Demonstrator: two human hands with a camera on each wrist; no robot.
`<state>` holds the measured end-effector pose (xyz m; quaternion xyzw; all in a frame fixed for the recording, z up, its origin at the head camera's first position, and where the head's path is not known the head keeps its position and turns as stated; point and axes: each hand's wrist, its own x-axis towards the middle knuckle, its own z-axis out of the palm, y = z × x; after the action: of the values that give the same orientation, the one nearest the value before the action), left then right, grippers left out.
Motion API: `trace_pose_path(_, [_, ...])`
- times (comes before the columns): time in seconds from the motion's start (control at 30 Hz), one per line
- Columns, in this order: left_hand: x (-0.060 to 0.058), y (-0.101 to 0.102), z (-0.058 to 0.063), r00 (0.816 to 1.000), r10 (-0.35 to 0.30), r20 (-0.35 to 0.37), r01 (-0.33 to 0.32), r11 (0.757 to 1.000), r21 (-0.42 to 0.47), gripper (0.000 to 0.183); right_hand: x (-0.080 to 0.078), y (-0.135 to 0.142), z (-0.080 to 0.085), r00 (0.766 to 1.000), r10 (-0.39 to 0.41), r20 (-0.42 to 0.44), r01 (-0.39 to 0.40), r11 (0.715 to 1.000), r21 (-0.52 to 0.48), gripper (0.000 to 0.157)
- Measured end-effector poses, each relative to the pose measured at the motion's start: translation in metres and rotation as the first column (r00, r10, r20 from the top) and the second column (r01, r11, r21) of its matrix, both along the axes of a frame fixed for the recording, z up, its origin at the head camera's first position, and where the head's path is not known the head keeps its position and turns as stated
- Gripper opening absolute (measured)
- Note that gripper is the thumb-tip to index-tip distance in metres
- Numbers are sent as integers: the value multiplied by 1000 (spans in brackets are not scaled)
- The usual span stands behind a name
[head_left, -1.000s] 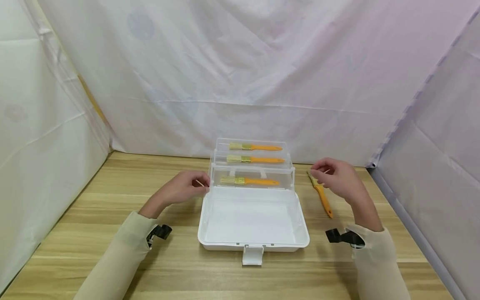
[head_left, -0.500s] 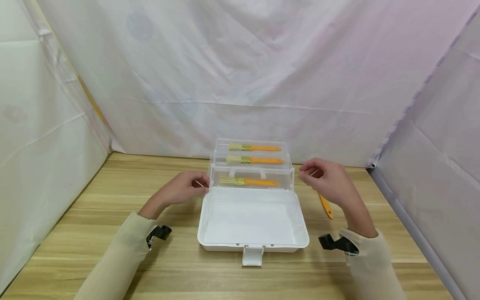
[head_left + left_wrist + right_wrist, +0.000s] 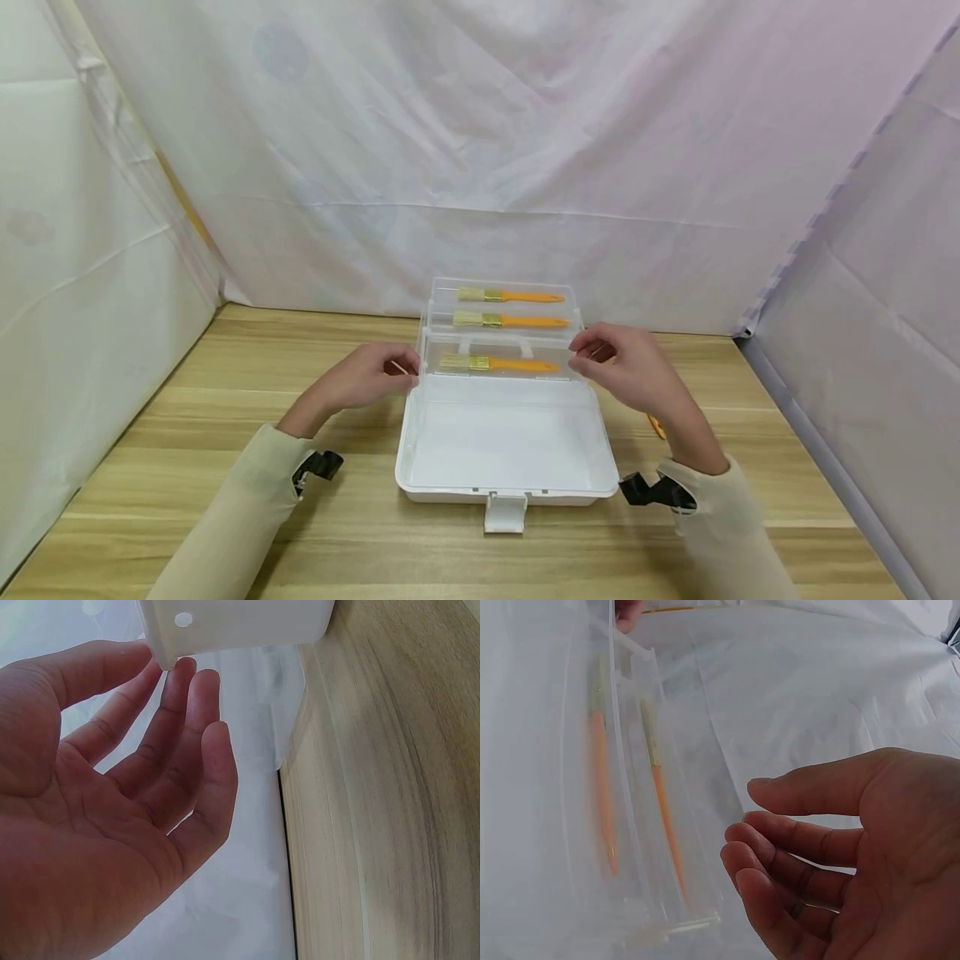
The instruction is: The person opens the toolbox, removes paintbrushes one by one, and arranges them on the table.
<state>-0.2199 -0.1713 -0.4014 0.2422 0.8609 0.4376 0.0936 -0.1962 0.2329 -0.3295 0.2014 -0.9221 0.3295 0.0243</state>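
A white storage box (image 3: 506, 433) stands open, with clear tiered trays (image 3: 442, 346) raised behind its lower part. Three paintbrushes lie across the tiers: a front brush (image 3: 517, 364), a middle brush (image 3: 528, 321) and a rear brush (image 3: 528, 297). All have orange handles and pale bristles. My left hand (image 3: 348, 383) pinches the box's left side near the hinge; thumb and forefinger meet at a white corner (image 3: 240, 622) in the left wrist view. Beside the trays' right end, my right hand (image 3: 633, 367) holds nothing, its fingers loosely bent. Another paintbrush (image 3: 657, 427) is mostly hidden behind it.
A white latch (image 3: 505, 512) hangs from the box's front edge. The wooden table (image 3: 420, 558) is enclosed by a white cloth (image 3: 450, 150) at the back and more cloth on both sides. Each wrist carries a small black camera mount.
My right hand has moved left, from above the loose paintbrush to the trays' right end, and now covers most of that brush. The left hand and the box have stayed in place.
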Motion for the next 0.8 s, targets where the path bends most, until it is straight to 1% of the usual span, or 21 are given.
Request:
trace_pose_path(0.17, [0, 0, 0, 1000, -1, 3, 1, 1000, -4, 5, -7, -12, -4, 997, 77, 12, -77, 997, 9, 12])
trace_pose_path(0.33, [-1, -1, -1, 1000, -6, -3, 6, 1000, 0, 5, -13, -26, -2, 992, 123, 22, -124, 991, 55, 12])
trace_pose_path(0.53, [-1, -1, -1, 1000, -9, -3, 9, 1000, 4, 5, -22, -43, 1, 982, 188, 23, -189, 979, 74, 12])
trace_pose_path(0.8, [0, 0, -1, 1000, -12, -4, 12, 1000, 10, 5, -29, -59, 0, 963, 250, 104, -260, 961, 98, 18])
